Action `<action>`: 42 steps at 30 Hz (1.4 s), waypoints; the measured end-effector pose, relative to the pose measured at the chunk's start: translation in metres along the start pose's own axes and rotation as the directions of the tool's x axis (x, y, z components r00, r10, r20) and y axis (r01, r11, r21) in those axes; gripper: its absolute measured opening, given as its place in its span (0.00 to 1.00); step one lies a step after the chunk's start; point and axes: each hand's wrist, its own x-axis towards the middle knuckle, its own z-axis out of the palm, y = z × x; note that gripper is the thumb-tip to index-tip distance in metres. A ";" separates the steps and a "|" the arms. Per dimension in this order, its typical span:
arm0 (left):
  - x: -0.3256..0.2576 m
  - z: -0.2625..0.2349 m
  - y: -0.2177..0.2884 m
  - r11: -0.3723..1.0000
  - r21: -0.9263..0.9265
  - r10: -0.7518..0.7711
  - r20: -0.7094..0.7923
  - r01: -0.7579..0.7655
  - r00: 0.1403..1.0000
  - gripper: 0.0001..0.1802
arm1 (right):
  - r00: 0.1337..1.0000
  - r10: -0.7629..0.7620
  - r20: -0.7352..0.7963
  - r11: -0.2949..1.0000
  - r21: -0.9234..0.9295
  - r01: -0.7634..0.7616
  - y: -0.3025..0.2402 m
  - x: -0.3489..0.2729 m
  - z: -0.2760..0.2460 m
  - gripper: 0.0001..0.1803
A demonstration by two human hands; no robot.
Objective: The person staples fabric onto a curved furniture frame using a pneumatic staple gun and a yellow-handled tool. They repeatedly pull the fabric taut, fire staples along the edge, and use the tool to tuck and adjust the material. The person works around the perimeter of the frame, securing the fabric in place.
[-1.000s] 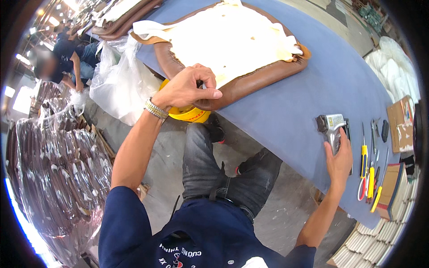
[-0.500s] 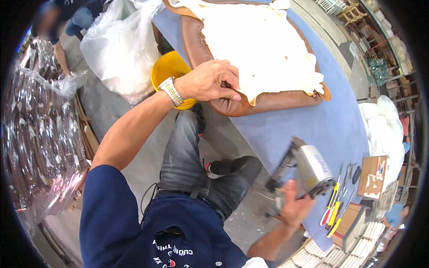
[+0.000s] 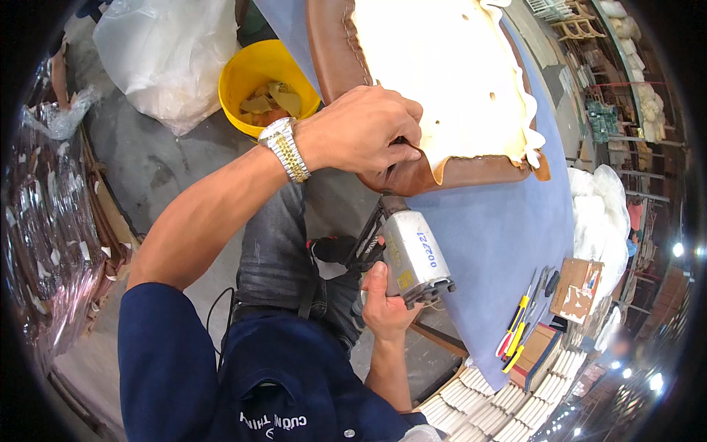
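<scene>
Left hand (image 3: 368, 131) pinched the brown cushion (image 3: 331, 48) by its edge, right hand (image 3: 389, 308) gripped the staple gun (image 3: 414, 250) beside it; tautness seemed key.

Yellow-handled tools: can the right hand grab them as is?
Probably not: the right hand grips the silver power tool, though nothing visible blocks its way to the yellow-handled tools.

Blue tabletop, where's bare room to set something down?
The widest patch lies between the brown leather and the yellow-handled tools; a narrower strip runs along the leather's right. Crowded: the leather's near corner, with the left hand and silver power tool.
</scene>
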 end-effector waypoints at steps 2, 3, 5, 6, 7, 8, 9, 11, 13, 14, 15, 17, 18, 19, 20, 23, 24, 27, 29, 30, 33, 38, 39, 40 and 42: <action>0.000 0.000 0.002 1.000 0.001 -0.018 0.015 0.018 1.000 0.08 | 0.999 -0.054 -0.002 0.991 -0.121 0.053 0.001 0.002 0.006 0.27; 0.000 0.000 0.001 1.000 0.013 -0.018 0.016 0.018 1.000 0.08 | 0.998 -0.057 -0.017 0.987 -0.152 0.054 -0.002 0.003 0.010 0.26; 0.000 -0.001 0.001 0.999 0.035 -0.018 0.019 0.018 1.000 0.08 | 0.997 -0.066 -0.039 0.975 -0.213 0.057 -0.007 0.005 0.018 0.25; 0.001 -0.002 0.001 0.999 0.033 -0.024 0.034 0.023 0.999 0.08 | 0.994 -0.082 -0.073 0.976 -0.209 0.065 -0.009 0.009 0.019 0.21; 0.002 -0.003 0.002 0.999 0.031 -0.029 0.049 0.028 0.998 0.08 | 0.990 -0.097 -0.107 0.976 -0.204 0.073 -0.011 0.012 0.019 0.19; 0.004 -0.004 0.002 0.999 0.029 -0.034 0.064 0.032 0.997 0.08 | 0.985 -0.139 -0.105 0.963 -0.245 0.110 -0.010 0.015 0.018 0.21; 0.003 -0.004 0.002 0.999 0.028 -0.033 0.065 0.031 0.997 0.08 | 0.993 -0.091 -0.073 0.965 -0.253 0.070 -0.012 0.016 0.018 0.24; 0.002 -0.004 0.000 0.999 0.025 -0.030 0.067 0.029 0.997 0.08 | 1.000 0.006 -0.012 0.962 -0.275 -0.010 -0.021 0.017 0.015 0.30; 0.002 -0.002 -0.001 0.999 0.031 -0.026 0.066 0.024 0.998 0.08 | 0.994 -0.111 -0.006 0.927 -0.360 0.102 -0.020 0.023 0.014 0.28; 0.002 -0.001 -0.001 0.999 0.034 -0.024 0.064 0.022 0.998 0.08 | 0.990 -0.141 0.001 0.917 -0.378 0.131 -0.021 0.025 0.014 0.27; 0.002 -0.001 -0.001 0.999 0.034 -0.023 0.064 0.020 0.998 0.08 | 0.985 -0.174 0.009 0.905 -0.394 0.163 -0.022 0.028 0.013 0.26; 0.001 -0.002 -0.001 0.999 0.034 -0.020 0.064 0.018 0.998 0.07 | 0.988 -0.155 0.024 0.912 -0.380 0.152 -0.028 0.033 0.010 0.25; 0.000 -0.002 -0.002 0.999 0.029 -0.018 0.062 0.016 0.998 0.07 | 0.991 -0.133 0.031 0.917 -0.375 0.135 -0.031 0.035 0.008 0.24; -0.001 -0.002 -0.002 1.000 0.023 -0.016 0.060 0.015 0.998 0.07 | 0.996 -0.085 0.040 0.924 -0.372 0.093 -0.036 0.036 0.005 0.24; -0.002 -0.002 -0.001 1.000 0.019 -0.016 0.057 0.015 0.998 0.07 | 0.998 -0.037 0.041 0.929 -0.368 0.050 -0.039 0.036 0.003 0.24; -0.005 -0.001 -0.001 1.000 0.005 -0.008 0.045 0.008 0.999 0.07 | 0.997 0.062 0.043 0.933 -0.357 -0.043 -0.045 0.038 -0.004 0.22; -0.006 0.000 -0.002 1.000 -0.011 0.002 0.037 -0.002 0.999 0.06 | 0.997 0.066 0.049 0.934 -0.356 -0.044 -0.046 0.041 -0.006 0.20; -0.006 -0.001 -0.004 0.999 -0.052 0.015 0.066 -0.011 0.998 0.05 | 0.997 -0.009 0.076 0.928 -0.370 0.036 -0.040 0.048 -0.014 0.15; -0.002 -0.007 -0.008 0.998 -0.065 -0.011 0.128 0.020 0.992 0.05 | 0.996 0.027 0.089 0.947 -0.320 0.003 -0.024 0.053 -0.014 0.13; -0.001 -0.013 -0.005 0.998 -0.046 -0.034 0.171 0.043 0.985 0.06 | 0.994 0.063 0.088 0.964 -0.263 -0.038 -0.019 0.053 -0.013 0.11; 0.007 -0.026 -0.009 0.993 -0.080 0.105 0.199 -0.091 0.974 0.07 | 0.994 0.104 0.041 0.994 -0.042 -0.102 -0.023 0.047 -0.018 0.12; 0.038 -0.052 0.024 0.981 0.122 -0.189 0.494 0.148 0.849 0.25 | 0.941 0.323 0.101 0.942 0.067 -0.330 -0.002 -0.029 -0.039 0.14; 0.048 -0.044 0.041 0.941 0.330 -0.238 0.489 0.074 0.839 0.26 | 0.920 0.366 0.142 0.927 0.035 -0.374 0.004 -0.044 -0.040 0.15; 0.056 -0.034 0.061 0.852 0.524 -0.283 0.469 -0.005 0.837 0.27 | 0.916 0.374 0.144 0.925 0.017 -0.380 0.007 -0.055 -0.040 0.16; 0.065 -0.011 0.065 0.683 0.688 -0.172 0.478 -0.245 0.862 0.29 | 0.910 0.388 0.147 0.921 -0.018 -0.390 0.011 -0.071 -0.036 0.17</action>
